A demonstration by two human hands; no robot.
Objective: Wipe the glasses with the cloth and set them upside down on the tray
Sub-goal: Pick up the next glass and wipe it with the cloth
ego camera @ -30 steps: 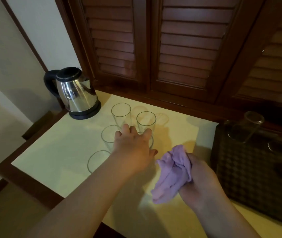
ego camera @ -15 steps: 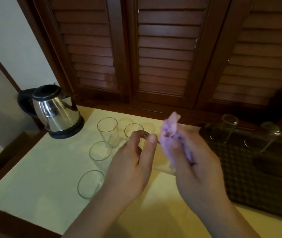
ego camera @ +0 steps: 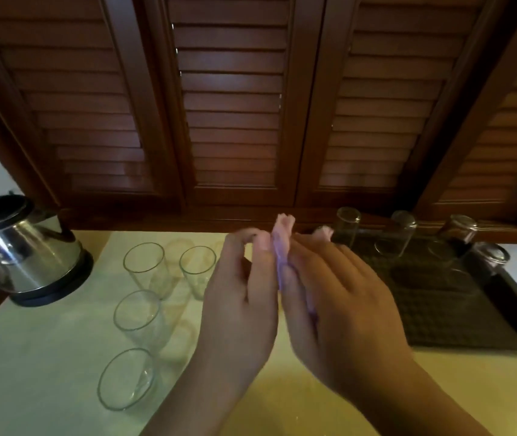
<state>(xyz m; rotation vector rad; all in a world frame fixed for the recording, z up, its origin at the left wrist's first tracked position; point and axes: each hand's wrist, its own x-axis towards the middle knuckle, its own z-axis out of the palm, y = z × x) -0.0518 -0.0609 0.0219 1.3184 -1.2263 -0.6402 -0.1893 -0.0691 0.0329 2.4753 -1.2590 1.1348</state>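
My left hand [ego camera: 238, 306] and my right hand [ego camera: 338, 306] are pressed close together above the cream counter. The purple cloth [ego camera: 280, 247] is bunched between them, gripped by my right hand. My left hand's fingers curl around a glass that is almost wholly hidden between the hands and the cloth. Several clear glasses stand upright to the left, the nearest two being the front glass [ego camera: 126, 379] and the one behind it [ego camera: 137, 316]. At the right, the dark tray [ego camera: 439, 309] holds several glasses upside down, one at its back left [ego camera: 346, 229].
A steel kettle [ego camera: 21, 250] with a black lid and base stands at the far left of the counter [ego camera: 46, 372]. Dark wooden louvred doors [ego camera: 235, 121] close off the back. The tray's front right corner reaches the counter edge.
My left hand lifted one glass from the group and brought it against the cloth. My right hand rose with the cloth to meet it. The camera tilted up and left.
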